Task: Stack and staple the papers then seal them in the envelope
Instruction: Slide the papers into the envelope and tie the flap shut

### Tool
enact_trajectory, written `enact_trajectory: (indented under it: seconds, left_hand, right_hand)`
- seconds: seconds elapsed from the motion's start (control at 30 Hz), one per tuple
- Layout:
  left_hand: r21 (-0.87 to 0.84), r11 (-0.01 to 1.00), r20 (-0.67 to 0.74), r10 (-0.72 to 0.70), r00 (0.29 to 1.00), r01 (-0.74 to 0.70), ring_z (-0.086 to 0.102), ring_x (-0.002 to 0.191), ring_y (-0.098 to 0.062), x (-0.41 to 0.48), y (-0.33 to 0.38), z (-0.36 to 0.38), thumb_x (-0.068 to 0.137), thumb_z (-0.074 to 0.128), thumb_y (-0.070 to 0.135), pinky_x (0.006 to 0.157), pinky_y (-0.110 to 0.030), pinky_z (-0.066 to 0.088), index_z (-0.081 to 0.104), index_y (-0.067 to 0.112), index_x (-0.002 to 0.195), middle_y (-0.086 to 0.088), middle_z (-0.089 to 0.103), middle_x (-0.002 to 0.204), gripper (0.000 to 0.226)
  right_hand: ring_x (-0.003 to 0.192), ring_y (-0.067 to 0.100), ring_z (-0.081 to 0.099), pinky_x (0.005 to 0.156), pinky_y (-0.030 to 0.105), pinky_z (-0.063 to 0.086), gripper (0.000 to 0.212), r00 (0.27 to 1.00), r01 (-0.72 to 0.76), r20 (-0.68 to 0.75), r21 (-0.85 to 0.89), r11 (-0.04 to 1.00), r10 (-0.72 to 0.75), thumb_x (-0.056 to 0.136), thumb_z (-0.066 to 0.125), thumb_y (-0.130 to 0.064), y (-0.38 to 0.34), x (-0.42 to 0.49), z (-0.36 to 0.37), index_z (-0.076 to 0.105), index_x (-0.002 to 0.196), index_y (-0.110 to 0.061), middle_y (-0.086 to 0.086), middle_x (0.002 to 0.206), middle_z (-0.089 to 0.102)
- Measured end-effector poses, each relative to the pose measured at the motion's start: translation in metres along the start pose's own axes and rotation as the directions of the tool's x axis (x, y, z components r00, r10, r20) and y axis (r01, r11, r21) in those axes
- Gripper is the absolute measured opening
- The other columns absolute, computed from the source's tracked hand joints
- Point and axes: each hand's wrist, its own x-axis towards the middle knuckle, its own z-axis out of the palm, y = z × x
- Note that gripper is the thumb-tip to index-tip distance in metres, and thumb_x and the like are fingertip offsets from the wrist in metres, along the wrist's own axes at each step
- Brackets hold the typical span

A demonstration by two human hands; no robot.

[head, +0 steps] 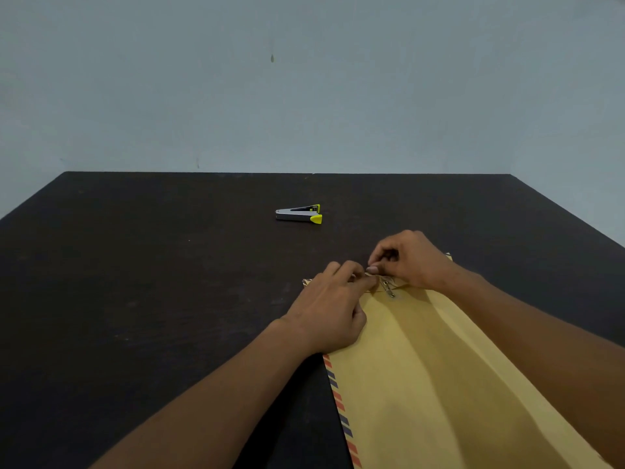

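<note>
A tan paper envelope [422,367] with a red-and-blue striped edge lies flat on the dark matte table [135,265]. My left hand [329,309] rests on it, curled fingers pinching its far end beside the small metal clasp [389,289]. My right hand [411,260] pinches the same spot from the other side. The grey stapler with yellow tips [299,214] sits farther off, untouched.

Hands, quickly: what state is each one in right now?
Left hand: fingers curled, pinching the far edge of the envelope beside its metal clasp.
Right hand: fingers curled, pinching the same edge, meeting the left.
</note>
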Motion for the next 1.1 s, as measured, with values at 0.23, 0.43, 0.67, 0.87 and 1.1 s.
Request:
enact_trajectory:
  seconds: [0.23, 0.43, 0.67, 0.87, 1.1]
  left_hand:
    - [0.08, 0.997, 0.07, -0.005, 0.998, 0.0, 0.04, 0.112, -0.021, 0.003, 0.002, -0.002, 0.088, 0.039, 0.033, 0.095, -0.041, 0.044, 0.045, 0.025, 0.147, 0.0, 0.042, 0.136, 0.06]
    - [0.07, 0.998, 0.064, -0.014, 0.998, 0.01, 0.039, 0.111, -0.019, 0.002, 0.002, 0.0, 0.088, 0.039, 0.033, 0.095, -0.04, 0.044, 0.045, 0.027, 0.146, 0.001, 0.042, 0.135, 0.059]
    - [0.06, 0.998, 0.054, -0.028, 0.998, 0.025, 0.039, 0.11, -0.017, 0.001, 0.001, 0.001, 0.088, 0.039, 0.033, 0.096, -0.038, 0.044, 0.045, 0.028, 0.147, 0.004, 0.042, 0.134, 0.06]
    - [0.052, 0.998, 0.066, -0.04, 0.997, 0.037, 0.037, 0.112, -0.016, 0.002, 0.001, 0.0, 0.091, 0.041, 0.032, 0.097, -0.036, 0.042, 0.044, 0.029, 0.148, 0.005, 0.041, 0.135, 0.057]
    - [0.046, 0.998, 0.083, -0.046, 0.996, 0.043, 0.036, 0.113, -0.014, 0.002, 0.004, -0.002, 0.093, 0.041, 0.033, 0.099, -0.035, 0.042, 0.042, 0.03, 0.148, 0.006, 0.039, 0.136, 0.055]
  right_hand:
    - [0.076, 0.006, 0.063, 0.069, 0.019, 0.051, 0.007, 0.998, 0.044, -0.051, -0.046, 0.998, -0.047, 0.081, 0.079, -0.025, 0.005, -0.008, 0.0, 0.077, 0.086, -0.021, -0.008, 0.082, 0.07]
    - [0.082, 0.009, 0.055, 0.075, 0.031, 0.048, 0.006, 0.987, 0.097, -0.111, -0.174, 0.98, -0.118, 0.083, 0.076, -0.024, 0.018, -0.02, -0.003, 0.075, 0.089, -0.021, -0.01, 0.083, 0.066]
    - [0.089, 0.008, 0.05, 0.083, 0.034, 0.038, 0.008, 0.985, 0.088, -0.117, -0.293, 0.952, -0.127, 0.092, 0.065, -0.032, 0.03, -0.05, -0.003, 0.072, 0.094, -0.03, -0.016, 0.09, 0.065]
    - [0.083, 0.017, 0.053, 0.073, 0.037, 0.048, 0.017, 0.963, 0.201, -0.089, -0.398, 0.895, -0.255, 0.093, 0.057, -0.026, 0.026, -0.078, 0.006, 0.073, 0.092, -0.023, -0.007, 0.083, 0.063]
    - [0.076, 0.017, 0.055, 0.059, 0.031, 0.049, 0.003, 0.928, 0.247, -0.092, -0.571, 0.783, -0.36, 0.084, 0.074, -0.021, 0.006, -0.085, 0.018, 0.074, 0.086, -0.021, -0.006, 0.078, 0.061]
